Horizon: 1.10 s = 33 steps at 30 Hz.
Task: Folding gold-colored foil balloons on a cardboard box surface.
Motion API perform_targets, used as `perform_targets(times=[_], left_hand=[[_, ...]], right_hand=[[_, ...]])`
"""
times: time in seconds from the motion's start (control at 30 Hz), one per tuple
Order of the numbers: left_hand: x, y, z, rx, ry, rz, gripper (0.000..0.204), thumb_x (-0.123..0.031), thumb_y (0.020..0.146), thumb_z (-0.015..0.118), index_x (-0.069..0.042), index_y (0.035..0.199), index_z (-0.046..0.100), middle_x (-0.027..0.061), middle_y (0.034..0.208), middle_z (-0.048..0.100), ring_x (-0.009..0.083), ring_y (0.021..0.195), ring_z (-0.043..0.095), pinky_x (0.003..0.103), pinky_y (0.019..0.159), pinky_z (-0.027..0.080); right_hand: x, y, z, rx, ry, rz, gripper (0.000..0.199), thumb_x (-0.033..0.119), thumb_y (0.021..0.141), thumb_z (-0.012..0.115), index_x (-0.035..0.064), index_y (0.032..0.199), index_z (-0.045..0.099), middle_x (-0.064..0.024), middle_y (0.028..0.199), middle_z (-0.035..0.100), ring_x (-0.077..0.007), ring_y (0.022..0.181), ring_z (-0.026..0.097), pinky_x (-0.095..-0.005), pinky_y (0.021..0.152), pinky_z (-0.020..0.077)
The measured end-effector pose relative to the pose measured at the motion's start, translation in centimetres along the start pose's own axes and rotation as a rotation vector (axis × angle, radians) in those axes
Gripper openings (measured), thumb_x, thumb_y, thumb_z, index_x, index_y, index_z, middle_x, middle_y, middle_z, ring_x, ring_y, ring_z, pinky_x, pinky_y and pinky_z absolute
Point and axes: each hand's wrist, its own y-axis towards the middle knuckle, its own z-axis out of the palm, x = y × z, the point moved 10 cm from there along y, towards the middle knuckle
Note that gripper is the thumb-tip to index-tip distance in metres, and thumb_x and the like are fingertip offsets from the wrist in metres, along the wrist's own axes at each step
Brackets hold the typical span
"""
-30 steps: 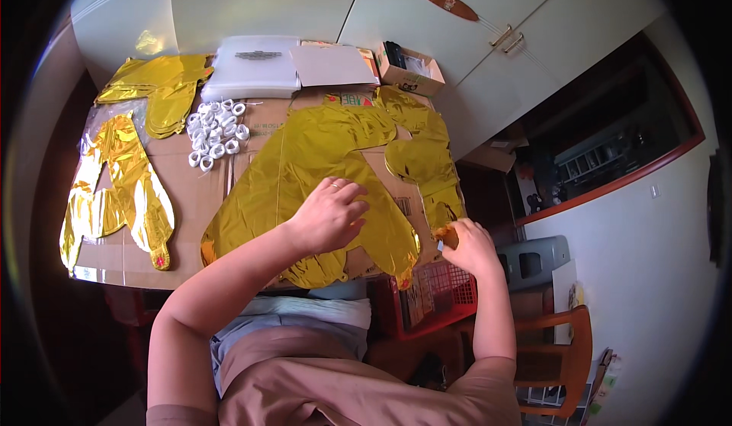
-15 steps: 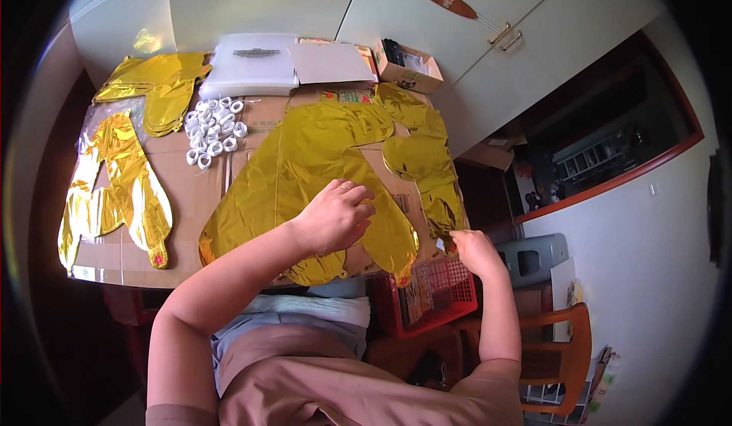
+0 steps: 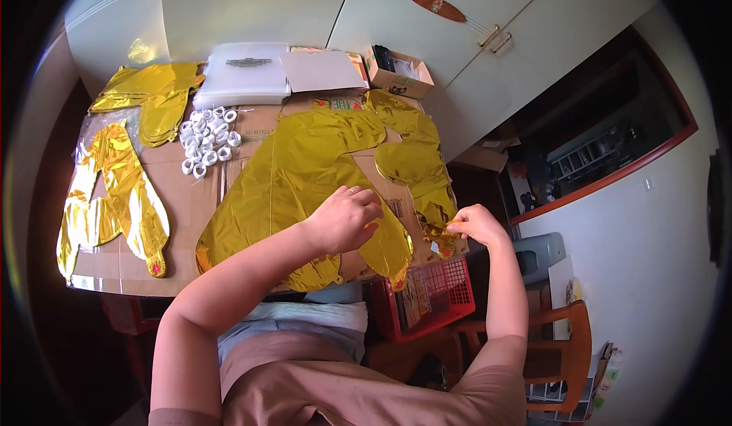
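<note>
Flat gold foil balloons lie on a table topped with cardboard (image 3: 187, 220). Over the large middle balloon (image 3: 282, 174) is my left hand (image 3: 347, 220), its fingers curled down; whatever they may hold is hidden. At the table's right edge my right hand (image 3: 479, 224) pinches the near end of a narrower gold foil balloon (image 3: 412, 163) between thumb and fingers. This balloon is creased, and its near end looks crumpled under the hand. Another gold foil balloon (image 3: 114, 170), shiny and A-shaped, lies at the left.
White ribbon rolls (image 3: 210, 136) lie piled left of the middle balloon. Behind are more folded gold balloons (image 3: 145, 94), a clear plastic stack (image 3: 244, 83), grey card (image 3: 324, 71) and a small open box (image 3: 400, 71). A red basket (image 3: 427, 304) and wooden chair (image 3: 576, 350) stand below right.
The view has shifted a little, so the table sits lower in it. My right hand has moved slightly away from me along the narrow balloon's edge. My left hand has drifted slightly right.
</note>
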Motion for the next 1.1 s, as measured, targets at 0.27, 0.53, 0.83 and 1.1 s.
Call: perform_targets(times=[0.27, 0.53, 0.83, 1.1], left_hand=[[0.9, 6.9, 5.7, 0.075, -0.214, -0.129, 0.031, -0.024, 0.086, 0.070, -0.004, 0.109, 0.069, 0.0138, 0.114, 0.066, 0.0353, 0.107, 0.064, 0.045, 0.095, 0.051], [1.5, 11.8, 15.5, 0.329, -0.156, -0.278, 0.035, -0.029, 0.080, 0.072, -0.005, 0.105, 0.073, 0.0176, 0.111, 0.069, 0.0336, 0.105, 0.068, 0.043, 0.090, 0.055], [3.6, 12.6, 17.3, 0.288, -0.231, -0.409, 0.023, -0.019, 0.078, 0.067, -0.010, 0.097, 0.076, 0.0166, 0.098, 0.074, 0.0344, 0.094, 0.071, 0.043, 0.084, 0.057], [6.9, 12.9, 17.5, 0.159, -0.427, -0.527, 0.030, -0.024, 0.082, 0.065, -0.006, 0.104, 0.076, 0.0188, 0.099, 0.074, 0.0355, 0.094, 0.070, 0.042, 0.086, 0.056]], right_hand=[[2.8, 0.1, -1.6, -0.007, -0.103, -0.077, 0.019, 0.014, 0.090, 0.070, -0.0039, 0.095, 0.073, -0.0094, 0.075, 0.071, -0.0137, 0.061, 0.063, -0.0313, 0.061, 0.0514], [7.4, -0.5, -3.1, -0.314, -0.366, -0.262, 0.022, 0.020, 0.080, 0.079, 0.0031, 0.088, 0.068, -0.0136, 0.088, 0.069, -0.0339, 0.085, 0.068, -0.0438, 0.076, 0.0530], [7.4, -4.1, 2.5, -0.706, -0.395, -0.518, 0.020, 0.009, 0.079, 0.075, 0.0062, 0.092, 0.060, -0.0114, 0.093, 0.059, -0.0343, 0.085, 0.062, -0.0443, 0.074, 0.0520], [7.3, -5.8, 2.1, -0.938, -0.552, -0.424, 0.034, 0.011, 0.076, 0.079, 0.0065, 0.104, 0.061, -0.0120, 0.096, 0.059, -0.0354, 0.087, 0.063, -0.0441, 0.075, 0.0532]])
